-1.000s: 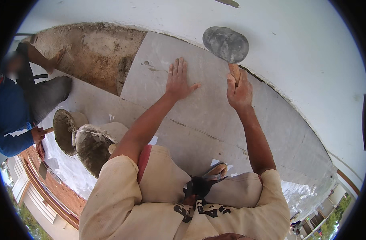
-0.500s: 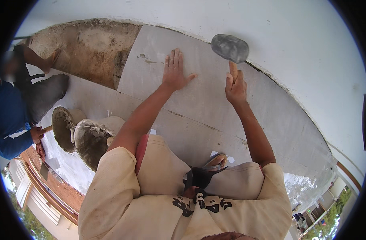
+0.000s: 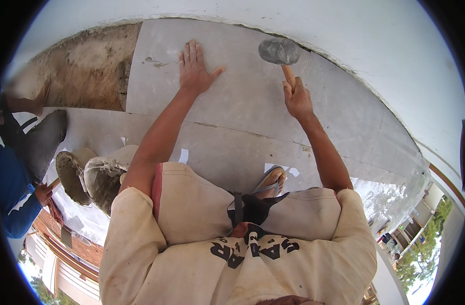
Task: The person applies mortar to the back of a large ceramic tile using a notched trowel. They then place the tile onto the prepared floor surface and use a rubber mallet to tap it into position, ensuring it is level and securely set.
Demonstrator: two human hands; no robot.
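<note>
My left hand [image 3: 196, 72] lies spread on a large grey tile [image 3: 242, 86], fingers apart. To its right my right hand [image 3: 297, 101] grips the wooden handle of a mallet [image 3: 278, 50], whose dark, grey-smeared head is over the tile's far edge, beside the wall; whether it touches the tile I cannot tell. A narrow dark joint runs across the tiles below my hands.
A bare rough patch [image 3: 85, 71] adjoins the tile at left. A curved white wall [image 3: 369, 40] borders the far side. Two mortar-caked buckets [image 3: 70, 178], [image 3: 103, 185] stand left of me. A co-worker in blue sleeves [image 3: 14, 193] crouches beyond them. My sandalled foot [image 3: 270, 183] shows below.
The view has shifted, so the tiles appear higher and further left. The mallet head has moved from over the white wall to over the tile's edge. My left hand stays spread on the tile.
</note>
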